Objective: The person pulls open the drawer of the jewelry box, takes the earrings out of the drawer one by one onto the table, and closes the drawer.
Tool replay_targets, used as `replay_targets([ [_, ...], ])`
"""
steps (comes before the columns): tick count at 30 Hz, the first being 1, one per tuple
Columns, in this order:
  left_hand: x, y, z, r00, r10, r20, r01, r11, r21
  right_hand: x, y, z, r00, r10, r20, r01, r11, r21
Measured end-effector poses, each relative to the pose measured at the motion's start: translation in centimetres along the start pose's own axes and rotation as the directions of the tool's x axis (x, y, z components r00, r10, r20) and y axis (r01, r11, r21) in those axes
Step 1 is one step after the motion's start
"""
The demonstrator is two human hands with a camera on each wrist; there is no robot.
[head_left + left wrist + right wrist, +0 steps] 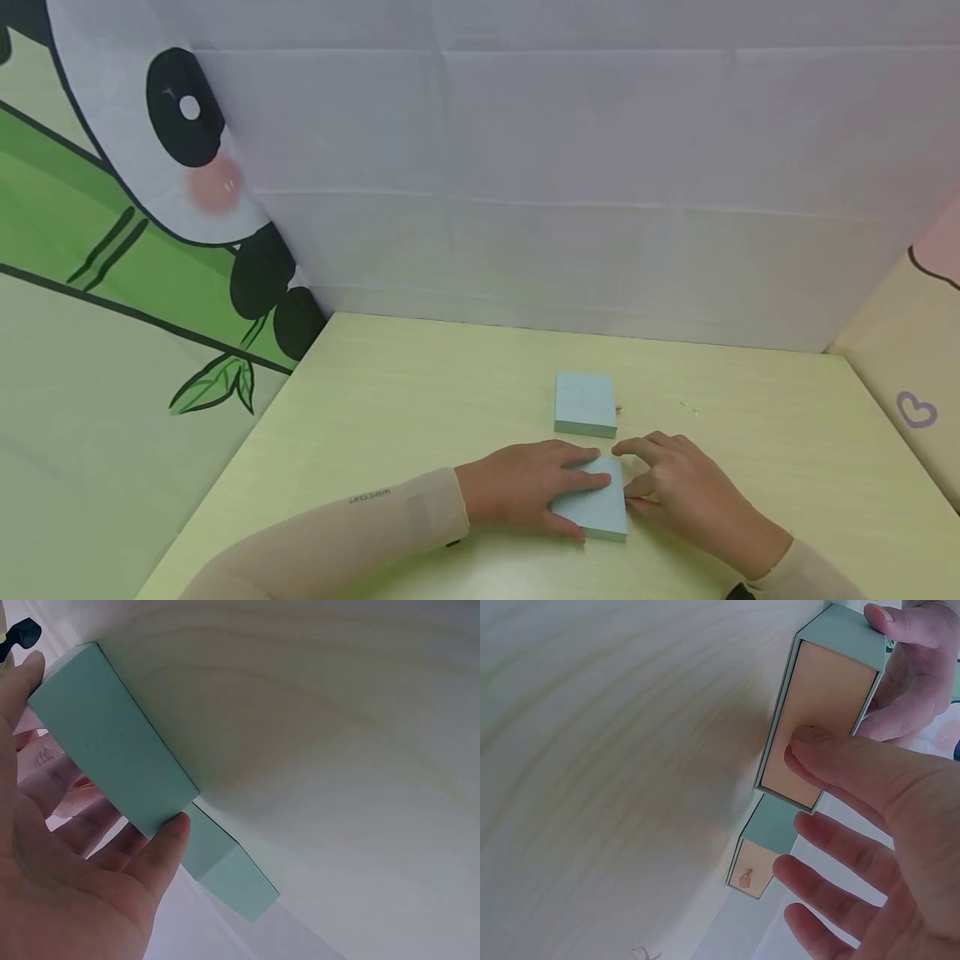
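Observation:
A light blue drawer box [600,508] lies flat on the table, its tan drawer front [829,690] facing right and level with the sleeve's rim. My left hand [525,487] grips the box from the left, fingers spread over the top and thumb at the near side. At the middle of the drawer front, my right hand [678,492] pinches with thumb and index finger; the small pull there is hidden by them. The other right fingers are spread. Just beyond stands a second light blue drawer box [585,402], its small pull tab [745,878] showing on the tan front.
The pale wood-grain table [420,392] runs back to a white cloth wall [540,167]. Small bits [690,408] lie right of the far box. A printed panel [112,250] flanks the table on the left, another [915,350] on the right.

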State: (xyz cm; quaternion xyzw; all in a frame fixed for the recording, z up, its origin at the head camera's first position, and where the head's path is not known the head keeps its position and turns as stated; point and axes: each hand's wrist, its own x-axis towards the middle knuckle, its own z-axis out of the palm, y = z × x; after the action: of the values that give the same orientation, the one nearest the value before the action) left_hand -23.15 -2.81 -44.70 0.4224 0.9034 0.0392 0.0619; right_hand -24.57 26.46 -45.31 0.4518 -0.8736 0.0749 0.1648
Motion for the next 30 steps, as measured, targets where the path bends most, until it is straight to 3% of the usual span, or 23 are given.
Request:
replay_targets([
  [21, 0.3, -0.1, 0.1, 1.000, -0.016, 0.000, 0.016, 1.000, 0.012, -0.4, 0.6, 0.1, 0.998, -0.048, -0.048, 0.045, 0.998, -0.045],
  [30, -0.2, -0.4, -0.1, 0.998, -0.047, -0.049, 0.047, 0.999, -0.008, -1.2, 1.0, -0.7, 0.998, 0.058, -0.018, -0.059, 0.998, -0.033],
])
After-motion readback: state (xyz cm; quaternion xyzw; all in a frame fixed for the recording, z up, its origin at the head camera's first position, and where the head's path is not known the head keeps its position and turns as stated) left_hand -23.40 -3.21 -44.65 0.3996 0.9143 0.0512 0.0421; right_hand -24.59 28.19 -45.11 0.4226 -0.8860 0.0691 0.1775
